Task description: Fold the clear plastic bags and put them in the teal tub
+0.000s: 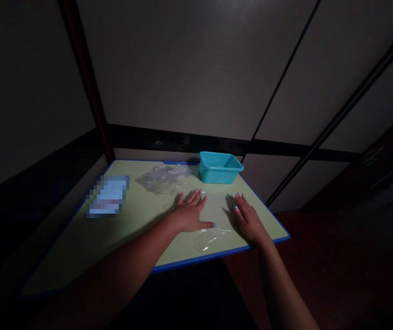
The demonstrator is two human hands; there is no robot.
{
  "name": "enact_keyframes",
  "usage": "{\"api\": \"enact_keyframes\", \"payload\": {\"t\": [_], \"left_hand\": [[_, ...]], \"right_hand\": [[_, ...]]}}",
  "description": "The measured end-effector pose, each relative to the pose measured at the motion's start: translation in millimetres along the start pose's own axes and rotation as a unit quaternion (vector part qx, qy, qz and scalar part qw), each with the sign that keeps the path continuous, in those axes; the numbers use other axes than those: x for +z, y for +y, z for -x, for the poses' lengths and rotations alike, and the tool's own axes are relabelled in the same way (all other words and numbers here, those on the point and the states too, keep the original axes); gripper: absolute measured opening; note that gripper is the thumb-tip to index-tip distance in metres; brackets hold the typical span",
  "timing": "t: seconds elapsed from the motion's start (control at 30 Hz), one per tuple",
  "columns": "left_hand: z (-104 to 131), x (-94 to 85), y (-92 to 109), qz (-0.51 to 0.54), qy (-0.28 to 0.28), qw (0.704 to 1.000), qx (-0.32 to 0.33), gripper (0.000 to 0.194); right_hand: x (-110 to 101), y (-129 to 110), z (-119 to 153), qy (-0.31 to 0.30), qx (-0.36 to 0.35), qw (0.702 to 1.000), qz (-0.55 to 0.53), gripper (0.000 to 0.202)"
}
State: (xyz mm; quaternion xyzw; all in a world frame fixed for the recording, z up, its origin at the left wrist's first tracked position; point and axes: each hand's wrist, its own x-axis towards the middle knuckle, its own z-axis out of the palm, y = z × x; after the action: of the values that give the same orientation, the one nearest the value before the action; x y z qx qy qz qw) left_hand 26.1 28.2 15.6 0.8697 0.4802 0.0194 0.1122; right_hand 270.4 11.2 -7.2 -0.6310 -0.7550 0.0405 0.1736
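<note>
A clear plastic bag [211,237] lies on the table between my hands, its near end wrinkled and shiny. My left hand [191,214] rests flat on its left side, fingers spread and thumb pointing right. On the right, my right hand [249,222] is open with its fingers stretched forward, by the bag's right edge; whether it touches the plastic I cannot tell. Beyond my left hand lies a crumpled heap of clear plastic bags [165,178]. A turquoise plastic basket [219,174] stands upright behind the bag, near the table's back right corner.
The pale yellow-green table [148,229] has a blue edge. At its left side lies a blurred-out white and blue item [108,197]. Large panels [182,68] with dark strips rise right behind the table. Dark reddish floor [306,247] shows to the right.
</note>
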Motion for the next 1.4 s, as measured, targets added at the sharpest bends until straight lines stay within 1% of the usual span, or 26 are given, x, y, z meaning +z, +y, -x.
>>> {"api": "enact_keyframes", "payload": {"t": [0.1, 0.17, 0.27, 0.43, 0.5, 0.57, 0.67, 0.77, 0.93, 1.07, 1.23, 1.3, 1.4], "left_hand": [[-1, 3.9, 1, -0.006, -0.005, 1.000, -0.012, 0.118], [-1, 5.1, 0, -0.008, -0.010, 1.000, -0.018, 0.126], [-3, 6.2, -2, -0.014, -0.017, 1.000, -0.019, 0.131], [-5, 8.4, -9, -0.025, -0.029, 0.999, -0.017, 0.127], [-6, 9.3, -12, -0.028, -0.037, 0.999, -0.016, 0.127], [-7, 10.3, -14, -0.028, -0.045, 0.998, -0.016, 0.128], [-8, 11.4, -16, -0.029, -0.054, 0.998, -0.019, 0.130], [-8, 11.4, -16, -0.033, -0.061, 0.997, -0.025, 0.131], [-9, 10.6, -15, -0.032, -0.067, 0.997, -0.030, 0.129], [-9, 11.5, -16, -0.031, -0.068, 0.997, -0.033, 0.133], [-7, 9.8, -14, -0.028, -0.063, 0.997, -0.030, 0.133], [-6, 6.9, -12, -0.024, -0.056, 0.998, -0.032, 0.130], [-3, 1.1, -5, -0.020, -0.011, 0.999, -0.044, 0.113]], "right_hand": [[0, -6, 2, 0.020, 0.013, 0.999, 0.029, 0.054], [0, -17, 3, 0.018, 0.016, 0.999, 0.045, 0.053], [1, -43, 7, -0.026, 0.001, 0.999, 0.022, 0.053], [3, -88, 9, -0.089, -0.068, 0.994, 0.012, 0.054], [4, -99, 6, -0.106, -0.087, 0.991, 0.008, 0.055], [5, -102, 3, -0.118, -0.088, 0.989, 0.011, 0.057], [9, -99, -1, -0.133, -0.069, 0.988, 0.031, 0.059], [12, -92, -2, -0.133, -0.050, 0.989, 0.051, 0.061], [10, -81, 2, -0.130, -0.021, 0.989, 0.065, 0.063], [7, -67, 4, -0.120, 0.005, 0.990, 0.074, 0.066], [3, -45, 8, -0.113, 0.030, 0.989, 0.086, 0.069], [2, -40, 9, -0.114, 0.026, 0.989, 0.085, 0.074], [3, -38, 11, -0.102, 0.018, 0.991, 0.083, 0.086]]}}
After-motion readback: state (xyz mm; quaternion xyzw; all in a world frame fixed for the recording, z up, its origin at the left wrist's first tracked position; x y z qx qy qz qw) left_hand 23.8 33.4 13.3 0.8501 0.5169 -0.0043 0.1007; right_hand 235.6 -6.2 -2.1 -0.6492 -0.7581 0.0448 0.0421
